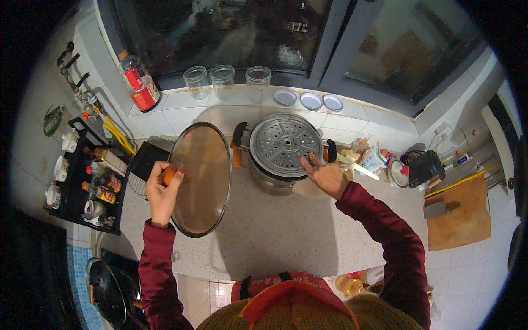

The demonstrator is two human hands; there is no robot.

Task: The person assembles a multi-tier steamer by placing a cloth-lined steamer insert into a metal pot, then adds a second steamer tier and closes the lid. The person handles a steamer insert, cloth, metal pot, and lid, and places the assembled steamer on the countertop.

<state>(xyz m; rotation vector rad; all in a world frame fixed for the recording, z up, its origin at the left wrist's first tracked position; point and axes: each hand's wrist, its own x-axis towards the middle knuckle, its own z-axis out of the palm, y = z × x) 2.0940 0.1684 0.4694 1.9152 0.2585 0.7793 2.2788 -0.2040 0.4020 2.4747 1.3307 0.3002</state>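
Note:
My left hand [163,192] is closed on the round orange-brown knob [169,175] of a large glass pot lid [202,190]. The lid has a metal rim and is held tilted on its edge above the counter, its glass looking fogged. To its right stands a steel steamer pot [272,186] with side handles. A perforated steamer tray [275,144] lies across its top, bare of food. My right hand [328,177] is over the tray's near right edge, fingers apart, with fingertips at the tray's rim. What lies under the tray is hidden.
Behind, glass jars [223,82] and white lids [312,101] line the window ledge. Packets [371,159] and a black kettle [426,168] crowd the right side. A black spice rack [91,181] stands left, near a wok [107,291]. A cutting board [462,220] leans at right.

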